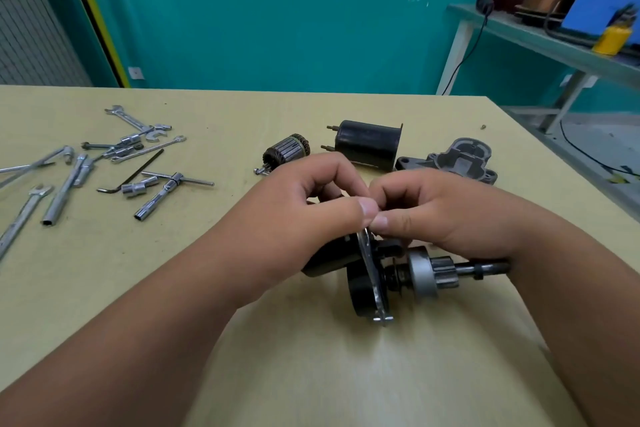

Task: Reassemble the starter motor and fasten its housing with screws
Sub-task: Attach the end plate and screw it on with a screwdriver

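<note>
Pale wooden worktop (104, 270).

Far left: scattered chrome spanners, sockets and tube wrenches (69, 180), with one black hex key (135, 173) among them.

Centre rear: copper-wound steel armature (285, 152), lying on its side. Just right of it is a black cylindrical field casing (367, 144), two studs pointing left.

Centre front: left hand (311, 208), grip closed, thumb and curled fingers pinching the top edge of the silver plate on the partly built starter motor (391, 276). That unit has a black body, a grey pinion drive and a dark shaft pointing right. It rests on the worktop beneath both hands.

Right hand (429, 215): fingers curled, thumb tip touching the left thumb. Cannot tell what its grip clamps. Behind it is a grey cast-metal nose housing (457, 158).

Far right: grey-green shelf (519, 28).
</note>
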The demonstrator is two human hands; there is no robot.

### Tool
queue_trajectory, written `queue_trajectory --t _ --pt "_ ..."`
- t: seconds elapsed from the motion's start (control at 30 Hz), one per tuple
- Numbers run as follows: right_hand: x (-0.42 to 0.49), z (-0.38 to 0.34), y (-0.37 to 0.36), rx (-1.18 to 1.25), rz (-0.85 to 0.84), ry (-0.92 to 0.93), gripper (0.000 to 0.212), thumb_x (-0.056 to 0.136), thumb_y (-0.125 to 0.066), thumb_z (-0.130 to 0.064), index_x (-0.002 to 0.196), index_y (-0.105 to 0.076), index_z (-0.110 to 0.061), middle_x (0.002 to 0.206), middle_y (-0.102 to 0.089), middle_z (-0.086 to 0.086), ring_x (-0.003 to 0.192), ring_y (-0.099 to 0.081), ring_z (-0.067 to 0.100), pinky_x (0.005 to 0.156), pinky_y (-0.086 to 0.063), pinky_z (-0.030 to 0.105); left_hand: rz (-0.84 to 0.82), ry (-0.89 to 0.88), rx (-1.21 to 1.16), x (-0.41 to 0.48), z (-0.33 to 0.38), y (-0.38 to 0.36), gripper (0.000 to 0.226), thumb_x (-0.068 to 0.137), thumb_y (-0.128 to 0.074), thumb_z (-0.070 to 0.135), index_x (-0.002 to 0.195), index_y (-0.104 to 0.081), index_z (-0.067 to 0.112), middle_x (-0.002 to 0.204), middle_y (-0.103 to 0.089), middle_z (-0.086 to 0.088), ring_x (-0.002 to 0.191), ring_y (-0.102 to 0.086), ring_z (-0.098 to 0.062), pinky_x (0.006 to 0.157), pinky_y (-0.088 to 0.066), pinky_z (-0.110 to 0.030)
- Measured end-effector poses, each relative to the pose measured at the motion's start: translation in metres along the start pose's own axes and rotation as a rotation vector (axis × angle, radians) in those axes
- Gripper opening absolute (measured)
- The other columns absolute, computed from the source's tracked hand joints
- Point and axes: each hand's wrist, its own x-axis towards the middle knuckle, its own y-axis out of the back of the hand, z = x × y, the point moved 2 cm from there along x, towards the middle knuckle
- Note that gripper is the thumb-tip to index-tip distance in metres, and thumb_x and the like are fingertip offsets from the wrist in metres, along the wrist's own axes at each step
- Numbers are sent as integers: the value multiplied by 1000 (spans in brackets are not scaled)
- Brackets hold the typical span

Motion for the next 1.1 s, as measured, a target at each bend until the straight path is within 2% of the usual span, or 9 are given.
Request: queue_trajectory --t 0.17,0.27,0.37,0.53,0.63,0.73,0.87,0.97,1.1 --pt "-6 -8 0 -82 14 46 18 97 -69 -37 84 -71 -24 72 -58 -9 65 -50 6 60 -41 17 7 -85 198 -4 8 3 34 71 -62 58 90 -70 31 83 -66 -1 72 -66 -30 60 -49 -37" --pt "-6 -12 -2 -128 31 31 21 93 -66 -43 85 -72 -24 75 -60 0 68 -51 12 63 -42 28 15 -112 301 -4 11 4 32 72 -55 59 88 -66 34 80 -63 4 66 -58 -12 60 -45 -32" --pt "-7 -15 -4 -159 24 16 23 95 -66 -45 85 -70 -25 78 -61 6 69 -51 15 65 -42 36 22 -110 295 -5 11 4 31 71 -54 58 86 -65 34 76 -61 8 65 -55 -11 58 -43 -32" --pt "-12 -23 -4 -366 81 -6 20 94 -62 -50 86 -59 -32 80 -62 0 70 -56 21 64 -48 46 58 -126 293 -7 14 2 35 71 -53 56 90 -66 30 77 -63 6 72 -63 -28 59 -55 -50" --pt "-14 -30 -5 -447 129 -10 21 88 -56 -55 82 -57 -36 77 -61 -4 64 -54 13 58 -46 36 61 -130 305 -8 14 1 32 72 -54 55 89 -65 30 75 -63 8 68 -62 -22 61 -57 -57" --pt "-16 -33 -7 -480 144 -31 26 88 -53 -57 81 -57 -32 75 -60 -1 60 -53 12 54 -43 33 63 -116 282 -9 15 1 33 71 -55 56 89 -65 30 77 -63 7 74 -65 -30 65 -60 -59" --pt "-14 -33 -9 -490 129 -36 29 93 -49 -55 79 -55 -31 72 -57 -3 59 -47 6 56 -40 27 65 -135 317 -7 14 1 32 71 -53 57 89 -64 32 77 -64 10 71 -63 -28 55 -52 -43" --pt "-15 -33 -10 -475 109 -51 30 96 -46 -55 81 -54 -30 71 -56 -4 59 -47 6 57 -40 29 76 -136 329 -7 15 2 31 72 -53 57 88 -63 33 76 -64 11 69 -62 -22 56 -51 -40" --pt "-16 -34 -10 -464 84 -78 19 92 -51 -53 84 -58 -38 78 -62 -7 62 -52 4 58 -43 31 77 -121 333 -8 15 1 22 77 -57 50 89 -64 33 78 -63 6 74 -64 -25 63 -58 -56"
